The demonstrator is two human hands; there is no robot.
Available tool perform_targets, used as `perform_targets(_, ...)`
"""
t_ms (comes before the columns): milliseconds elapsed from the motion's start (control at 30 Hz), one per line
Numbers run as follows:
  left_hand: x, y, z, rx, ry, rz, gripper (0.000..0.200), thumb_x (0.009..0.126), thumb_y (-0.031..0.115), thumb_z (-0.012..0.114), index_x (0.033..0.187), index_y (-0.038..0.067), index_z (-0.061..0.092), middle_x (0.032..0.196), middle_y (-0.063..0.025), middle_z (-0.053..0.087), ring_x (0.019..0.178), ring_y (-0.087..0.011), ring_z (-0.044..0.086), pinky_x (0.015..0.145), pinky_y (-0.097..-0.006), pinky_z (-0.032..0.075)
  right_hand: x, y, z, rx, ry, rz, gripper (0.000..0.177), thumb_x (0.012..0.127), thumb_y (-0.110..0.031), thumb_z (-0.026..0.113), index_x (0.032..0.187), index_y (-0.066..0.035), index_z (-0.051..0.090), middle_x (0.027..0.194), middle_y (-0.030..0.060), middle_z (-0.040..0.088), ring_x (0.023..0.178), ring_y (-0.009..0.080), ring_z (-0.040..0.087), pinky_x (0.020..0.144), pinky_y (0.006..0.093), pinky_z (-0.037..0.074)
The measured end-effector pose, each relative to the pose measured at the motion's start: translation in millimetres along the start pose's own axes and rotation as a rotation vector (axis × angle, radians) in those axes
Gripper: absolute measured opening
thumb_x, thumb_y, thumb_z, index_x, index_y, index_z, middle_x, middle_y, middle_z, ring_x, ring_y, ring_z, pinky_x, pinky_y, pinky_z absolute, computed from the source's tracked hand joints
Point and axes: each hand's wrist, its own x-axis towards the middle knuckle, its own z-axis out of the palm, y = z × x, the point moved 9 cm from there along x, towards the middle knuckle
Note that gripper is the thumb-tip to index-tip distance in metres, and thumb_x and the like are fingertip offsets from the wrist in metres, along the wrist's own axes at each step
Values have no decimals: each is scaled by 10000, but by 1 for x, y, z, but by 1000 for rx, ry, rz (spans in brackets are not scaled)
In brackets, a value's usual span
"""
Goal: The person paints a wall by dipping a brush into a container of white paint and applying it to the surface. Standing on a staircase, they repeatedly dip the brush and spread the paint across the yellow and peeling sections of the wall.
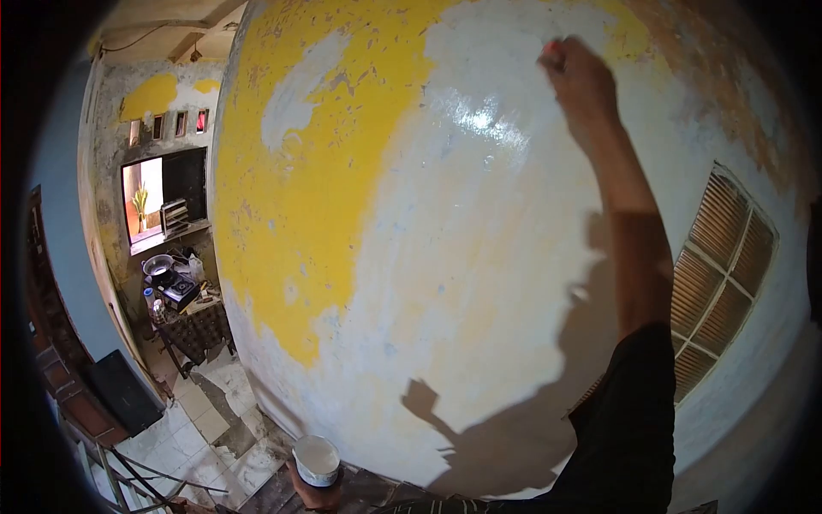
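Note:
My right hand (584, 81) is raised high at the wall (462, 240), its fingers closed around a small red-tipped tool (552, 49), most of which is hidden. Wet, shiny white coating shows on the wall to the left of that hand. Low in the view, my left hand (313, 493) holds a round tub (316, 457) of white material from below and the side. Yellow paint (325, 197) with scuffed patches covers the wall's left part, and pale white covers its middle.
A window with a white frame (728, 271) is at the right. Far left are a table (195, 330) with a stove (180, 289) and pan, an open window (144, 201), a dark door and a tiled floor (201, 411). Metal bars (116, 480) stand at the lower left.

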Motion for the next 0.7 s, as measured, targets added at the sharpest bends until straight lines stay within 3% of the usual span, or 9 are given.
perform_targets(67, -15, 0, 24, -118, 20, -113, 587, 885, 672, 430, 1269, 242, 543, 1181, 6, 604, 1030, -250, 583, 807, -443, 449, 9, -13, -22, -160, 218, -253, 121, 914, -177, 615, 966, -72, 644, 904, 50, 643, 738, 215, 640, 659, 327, 504)
perform_targets(100, -14, -7, 19, -143, 31, -144, 564, 887, 660, 435, 1255, 247, 549, 1152, 11, 613, 999, -246, 590, 788, -450, 439, 0, -14, -18, -97, 179, -173, 98, 907, -114, 587, 970, -100, 660, 917, 24, 641, 812, 232, 643, 690, 325, 507)
perform_targets(233, -22, -5, 25, -109, 19, -184, 536, 880, 661, 446, 1224, 267, 560, 1128, 24, 620, 1007, -228, 579, 804, -470, 405, -102, -38, 68, 118, -138, -251, 156, 788, -21, 604, 835, -156, 667, 918, -7, 657, 857, 210, 647, 713, 324, 532)
perform_targets(333, -25, -4, 17, -91, 11, -187, 548, 881, 670, 433, 1232, 268, 556, 1143, 30, 616, 1038, -221, 567, 827, -475, 395, -217, -113, 95, 64, -306, -451, 85, 727, -97, 676, 771, -168, 660, 841, -43, 648, 780, 121, 646, 605, 296, 530)
perform_targets(400, -22, -7, 10, -97, 1, -189, 576, 885, 678, 414, 1262, 262, 543, 1176, 22, 609, 1068, -232, 565, 844, -483, 408, -316, -142, 119, 275, -392, -371, 148, 753, -63, 588, 857, -148, 650, 840, 25, 602, 823, 213, 616, 659, 341, 532)
perform_targets(467, -18, -10, -2, -102, -16, -178, 621, 890, 689, 390, 1309, 251, 522, 1226, 2, 598, 1105, -257, 569, 863, -494, 438, -409, -177, 130, 294, -596, -387, 66, 779, -99, 611, 815, -144, 644, 837, 23, 593, 801, 208, 619, 621, 347, 528)
perform_targets(533, -18, -9, 0, -133, -90, -191, 625, 895, 683, 382, 1335, 258, 507, 1271, 13, 583, 1171, -253, 544, 897, -497, 433, -445, -197, 124, 513, -774, -284, 48, 796, -173, 656, 833, -143, 667, 834, 9, 616, 773, 191, 645, 624, 310, 524)
perform_targets(567, -19, -5, 3, -38, -145, -159, 623, 900, 678, 378, 1353, 267, 495, 1296, 21, 574, 1215, -255, 522, 913, -502, 429, -448, -200, 121, 551, -962, -152, 39, 842, -162, 631, 824, -149, 663, 862, 33, 641, 778, 229, 645, 647, 360, 528)
perform_targets(700, -15, -10, -6, -144, -6, -187, 592, 890, 681, 407, 1303, 275, 531, 1241, 27, 602, 1122, -226, 559, 833, -465, 440, -387, -127, 128, 633, -859, -6, 140, 904, -233, 583, 853, -120, 648, 876, 123, 670, 802, 332, 652, 695, 491, 506)
